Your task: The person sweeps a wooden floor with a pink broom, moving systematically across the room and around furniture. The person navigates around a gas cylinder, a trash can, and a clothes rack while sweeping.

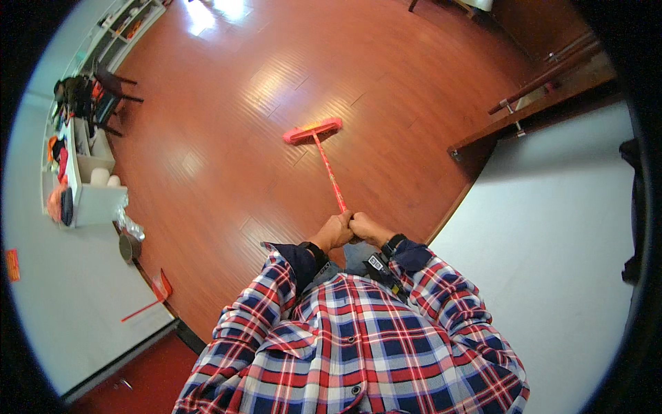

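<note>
Both my hands grip the upper end of a red broom handle (pixel 331 177), close together in front of my waist. My left hand (pixel 335 230) is wrapped around it on the left, and my right hand (pixel 370 228) meets it from the right. The handle slants away from me to a wide pink broom head (pixel 313 131) with some yellow along its far side. That head rests on the reddish-brown wood floor (pixel 217 171). The top tip of the handle is hidden by my fingers.
Along the left wall stand a white shelf unit (pixel 101 204), a dark chair (pixel 109 95), a round dark container (pixel 129 247) and a red long-handled dustpan (pixel 161 287). At right, a brown door (pixel 538 114) with a bar handle juts out beside a white wall (pixel 548 222).
</note>
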Tool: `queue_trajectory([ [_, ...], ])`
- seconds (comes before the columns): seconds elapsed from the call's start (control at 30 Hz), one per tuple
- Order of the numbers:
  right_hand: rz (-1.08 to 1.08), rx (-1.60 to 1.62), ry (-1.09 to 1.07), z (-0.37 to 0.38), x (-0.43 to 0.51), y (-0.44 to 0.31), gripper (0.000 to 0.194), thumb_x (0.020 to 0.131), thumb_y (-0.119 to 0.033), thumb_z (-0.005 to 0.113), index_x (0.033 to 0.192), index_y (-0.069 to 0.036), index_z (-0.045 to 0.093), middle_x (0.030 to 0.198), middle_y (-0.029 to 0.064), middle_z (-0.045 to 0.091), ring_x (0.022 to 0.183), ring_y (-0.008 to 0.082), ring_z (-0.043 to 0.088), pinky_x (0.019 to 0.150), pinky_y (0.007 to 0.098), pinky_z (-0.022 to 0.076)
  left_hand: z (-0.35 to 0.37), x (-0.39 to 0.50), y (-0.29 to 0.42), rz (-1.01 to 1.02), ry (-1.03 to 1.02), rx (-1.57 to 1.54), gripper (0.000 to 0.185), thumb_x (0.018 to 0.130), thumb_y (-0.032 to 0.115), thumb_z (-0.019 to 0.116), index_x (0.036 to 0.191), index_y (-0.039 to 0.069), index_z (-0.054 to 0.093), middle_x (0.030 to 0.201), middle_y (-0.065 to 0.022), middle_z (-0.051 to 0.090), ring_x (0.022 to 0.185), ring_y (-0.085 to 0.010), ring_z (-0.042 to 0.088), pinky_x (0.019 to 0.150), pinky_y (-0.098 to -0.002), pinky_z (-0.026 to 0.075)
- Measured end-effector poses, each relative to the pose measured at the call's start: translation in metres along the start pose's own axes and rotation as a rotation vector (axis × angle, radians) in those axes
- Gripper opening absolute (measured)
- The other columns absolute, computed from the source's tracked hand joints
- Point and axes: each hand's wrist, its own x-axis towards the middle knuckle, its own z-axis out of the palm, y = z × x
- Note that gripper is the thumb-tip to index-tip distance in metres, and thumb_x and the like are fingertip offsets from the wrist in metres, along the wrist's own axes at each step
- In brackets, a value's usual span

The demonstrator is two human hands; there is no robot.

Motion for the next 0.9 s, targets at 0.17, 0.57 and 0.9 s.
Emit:
queue_trajectory([
  [0.17,-0.131,-0.232,0.010,-0.006,-0.001,0.015,0.022,0.088,-0.011,0.051,0.099,0.003,0.064,0.075,0.0092,0.063,0.060,0.0211,0.061,0.049,0.0355,0.0479,0.001,-0.010,0.008,0.031,-0.002,-0.025,0.043,0.078,0.026,0.074,0.111,0.001,0.060,0.097,-0.0278,0.068,0.094,-0.0430,0.067,0.077,-0.0467,0.054],
  [0.57,-0.082,0.060,-0.002,-0.020,-0.006,-0.020,0.026,0.088,-0.013,0.053,0.095,0.008,0.066,0.080,0.0108,0.066,0.063,0.0208,0.063,0.052,0.0351,0.0491,-0.005,0.026,0.002,0.049,-0.001,0.021,0.042,0.082,0.027,0.069,0.112,0.000,0.058,0.098,-0.0300,0.066,0.096,-0.0449,0.065,0.079,-0.0488,0.053],
  [0.9,0.016,-0.027,-0.084,-0.013,-0.015,0.025,0.025,0.089,-0.017,0.053,0.090,0.005,0.065,0.067,0.0071,0.061,0.053,0.0176,0.057,0.044,0.0312,0.0414,0.017,-0.007,-0.009,-0.032,-0.150,0.110,0.046,0.083,0.030,0.072,0.118,0.003,0.059,0.100,-0.0242,0.069,0.095,-0.0384,0.069,0.079,-0.0436,0.054],
])
